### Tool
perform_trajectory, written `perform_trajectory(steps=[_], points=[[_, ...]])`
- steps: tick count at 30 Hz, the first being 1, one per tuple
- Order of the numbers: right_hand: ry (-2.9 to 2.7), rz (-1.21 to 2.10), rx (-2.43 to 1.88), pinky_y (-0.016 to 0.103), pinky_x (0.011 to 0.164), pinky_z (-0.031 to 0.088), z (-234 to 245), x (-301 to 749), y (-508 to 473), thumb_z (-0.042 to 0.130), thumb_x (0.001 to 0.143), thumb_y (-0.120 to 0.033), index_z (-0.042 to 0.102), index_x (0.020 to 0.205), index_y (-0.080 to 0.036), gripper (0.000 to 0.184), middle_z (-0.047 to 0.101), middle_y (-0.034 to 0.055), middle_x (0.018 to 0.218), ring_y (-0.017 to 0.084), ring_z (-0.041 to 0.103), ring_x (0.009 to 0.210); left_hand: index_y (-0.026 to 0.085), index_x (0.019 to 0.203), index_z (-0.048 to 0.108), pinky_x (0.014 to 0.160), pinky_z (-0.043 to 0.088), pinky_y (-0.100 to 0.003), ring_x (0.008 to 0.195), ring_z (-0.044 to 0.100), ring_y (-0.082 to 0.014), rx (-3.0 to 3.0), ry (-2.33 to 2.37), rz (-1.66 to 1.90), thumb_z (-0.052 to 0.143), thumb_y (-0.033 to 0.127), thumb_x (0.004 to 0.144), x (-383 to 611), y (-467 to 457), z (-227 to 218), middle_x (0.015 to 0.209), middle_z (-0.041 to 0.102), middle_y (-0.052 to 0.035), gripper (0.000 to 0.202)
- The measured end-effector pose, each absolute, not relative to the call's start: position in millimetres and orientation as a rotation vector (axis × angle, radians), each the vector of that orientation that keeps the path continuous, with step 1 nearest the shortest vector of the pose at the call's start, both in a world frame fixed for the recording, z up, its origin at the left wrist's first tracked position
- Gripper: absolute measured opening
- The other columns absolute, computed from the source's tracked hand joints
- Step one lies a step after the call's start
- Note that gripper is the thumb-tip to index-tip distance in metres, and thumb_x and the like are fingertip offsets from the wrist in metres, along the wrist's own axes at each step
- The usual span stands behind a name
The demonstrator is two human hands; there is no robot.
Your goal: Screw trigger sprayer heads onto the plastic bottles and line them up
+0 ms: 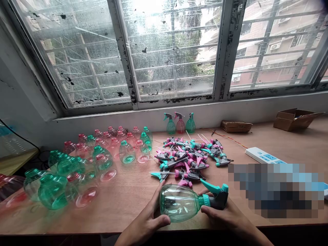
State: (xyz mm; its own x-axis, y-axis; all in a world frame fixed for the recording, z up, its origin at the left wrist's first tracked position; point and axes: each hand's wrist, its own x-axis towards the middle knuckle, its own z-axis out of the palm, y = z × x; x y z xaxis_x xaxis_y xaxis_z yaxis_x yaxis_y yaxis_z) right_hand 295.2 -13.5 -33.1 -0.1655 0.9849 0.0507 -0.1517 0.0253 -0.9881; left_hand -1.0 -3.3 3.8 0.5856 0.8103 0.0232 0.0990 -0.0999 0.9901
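Fingers of left hand [151, 218] and right hand [227, 215] grip a rounded translucent-green plastic spray bottle [178, 203], horizontal, by the front edge of the brown wooden tabletop [125, 208]

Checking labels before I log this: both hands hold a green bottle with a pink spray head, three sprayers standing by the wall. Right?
One fix: the spray head is teal and grey, not pink, as the head view shows. Left hand and right hand do hold the green bottle, and three sprayers stand by the wall.

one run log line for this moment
left hand: at base end of green bottle | right hand: at its teal-and-grey spray head | bottle: held sideways | beyond: loose spray heads
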Motion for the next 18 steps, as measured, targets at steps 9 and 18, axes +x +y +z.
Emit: perform_trajectory(steps=[9,18], points=[[-1.207,1.465,-0.992,0.025,0.05,0.032,-20.0,294.2,-15.7,0.087,0.074,-0.049,0.069,0.094,-0.018,0.042,0.061,-0.0044,0.06,0.011,0.045,0.053,0.041,0.152,0.036,0.125,0.025,-0.054,0.152,0.032,-0.0345,1.547,0.727,0.787,0.086,0.036,0.08,7.1,-8.9,13.1,0.164,0.038,-0.0055,0.088],[-1.213,1.462,-1.017,0.023,0.049,0.032,-17.3,293.9,-15.4,0.086,0.072,-0.052,0.07,0.089,-0.017,0.042,0.063,-0.0032,0.059,0.01,0.045,0.051,0.039,0.158,0.025,0.128,0.019,-0.054,0.154,0.028,-0.0373,1.563,0.794,0.769,0.094,0.021,0.067,4.5,-6.4,2.1,0.167,0.031,-0.0078,0.115]])
